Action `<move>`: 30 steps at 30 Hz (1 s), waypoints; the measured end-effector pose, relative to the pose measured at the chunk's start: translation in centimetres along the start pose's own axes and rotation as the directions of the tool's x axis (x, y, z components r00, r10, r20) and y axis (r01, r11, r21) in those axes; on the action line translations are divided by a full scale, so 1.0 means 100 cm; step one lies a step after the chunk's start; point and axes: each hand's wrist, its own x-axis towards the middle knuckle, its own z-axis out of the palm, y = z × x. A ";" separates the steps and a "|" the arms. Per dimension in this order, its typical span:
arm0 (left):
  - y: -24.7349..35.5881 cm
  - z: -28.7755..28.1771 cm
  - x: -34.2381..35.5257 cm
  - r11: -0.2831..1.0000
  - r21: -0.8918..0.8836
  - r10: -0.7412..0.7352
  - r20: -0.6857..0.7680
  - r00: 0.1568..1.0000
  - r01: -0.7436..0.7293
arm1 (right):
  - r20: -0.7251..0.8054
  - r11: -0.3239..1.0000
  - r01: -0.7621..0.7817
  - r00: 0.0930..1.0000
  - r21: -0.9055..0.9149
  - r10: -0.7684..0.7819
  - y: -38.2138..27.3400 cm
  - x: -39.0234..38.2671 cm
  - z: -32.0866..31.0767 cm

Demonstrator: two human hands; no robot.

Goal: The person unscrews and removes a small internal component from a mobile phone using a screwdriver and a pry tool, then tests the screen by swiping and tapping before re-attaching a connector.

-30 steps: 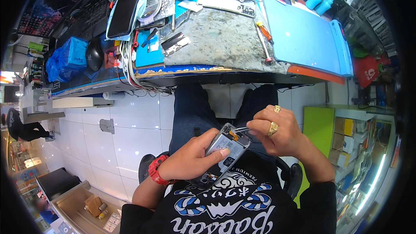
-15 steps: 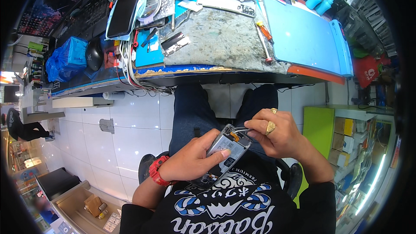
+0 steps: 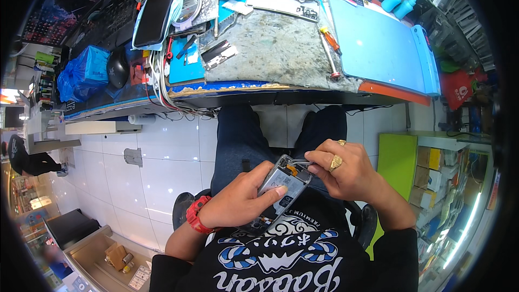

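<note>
Above my lap, my left hand (image 3: 246, 197) grips an opened smartphone (image 3: 290, 189), its thumb pressed across the grey battery. The phone lies tilted, back off, with a bit of orange flex cable showing near its upper end. From the right, my right hand (image 3: 339, 168) pinches slim metal tweezers (image 3: 300, 162). Their tips reach into the phone's upper end beside the orange flex; exactly what they touch is too small to tell. A red watch is on my left wrist and gold rings are on my right hand.
Ahead stands a workbench with a stained grey mat (image 3: 281, 43). On it lie a phone with a dark screen (image 3: 155, 15), a screwdriver (image 3: 330, 39), a white phone frame (image 3: 284, 4) and a blue pad (image 3: 378, 43). Cables (image 3: 162, 84) hang off its front edge. A green-sided shelf (image 3: 396, 167) stands right.
My right hand has shifted very slightly, with the tweezers still at the phone's upper end. The left hand and the phone stay in place.
</note>
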 end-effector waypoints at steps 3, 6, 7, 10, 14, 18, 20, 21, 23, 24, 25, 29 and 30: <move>0.000 0.000 -0.001 1.000 0.013 -0.025 0.009 1.000 0.024 | -0.004 1.000 -0.002 1.000 0.000 0.002 -0.001 0.000 0.000; 0.001 0.000 -0.001 1.000 0.007 -0.020 0.001 1.000 0.020 | 0.010 1.000 -0.006 1.000 -0.002 0.006 -0.003 0.000 0.000; 0.002 0.000 -0.001 1.000 0.007 -0.015 -0.002 1.000 0.015 | 0.010 1.000 -0.007 1.000 0.004 0.007 -0.003 0.000 0.000; 0.002 0.001 -0.001 1.000 0.005 -0.004 -0.005 1.000 0.004 | 0.014 1.000 -0.014 1.000 0.018 0.014 -0.003 -0.001 0.001; 0.002 0.001 -0.001 1.000 -0.003 -0.003 -0.003 1.000 0.003 | 0.019 0.999 -0.028 0.999 0.027 0.027 -0.004 -0.002 0.002; 0.003 0.001 -0.001 1.000 0.018 -0.021 -0.004 1.000 0.021 | 0.013 0.998 -0.036 0.999 0.041 0.036 -0.004 -0.004 0.004; 0.005 0.000 0.000 0.999 0.026 -0.019 -0.002 1.000 0.019 | 0.017 0.998 -0.048 0.999 0.047 0.047 -0.005 -0.004 0.003; 0.006 0.000 0.000 0.999 0.030 -0.018 -0.002 1.000 0.018 | 0.019 0.997 -0.054 0.998 0.050 0.053 -0.006 -0.003 0.003; 0.005 0.001 0.000 0.999 0.028 -0.027 0.000 1.000 0.027 | 0.092 0.975 -0.189 0.979 0.115 0.179 -0.013 0.000 -0.004; 0.005 0.001 -0.001 0.999 0.027 -0.032 0.000 0.999 0.032 | 0.132 0.956 -0.256 0.962 0.144 0.238 -0.017 0.002 -0.007; 0.005 0.002 -0.001 0.999 0.029 -0.026 -0.010 1.000 0.026 | 0.133 0.940 -0.289 0.954 0.182 0.268 -0.018 0.003 -0.007; 0.012 0.004 0.000 0.997 0.059 -0.039 -0.025 0.999 0.040 | 0.146 0.855 -0.422 0.907 0.303 0.396 -0.025 0.006 -0.010; 0.015 0.004 0.000 0.996 0.071 -0.053 -0.027 0.998 0.055 | 0.153 0.829 -0.453 0.892 0.328 0.426 -0.026 0.007 -0.010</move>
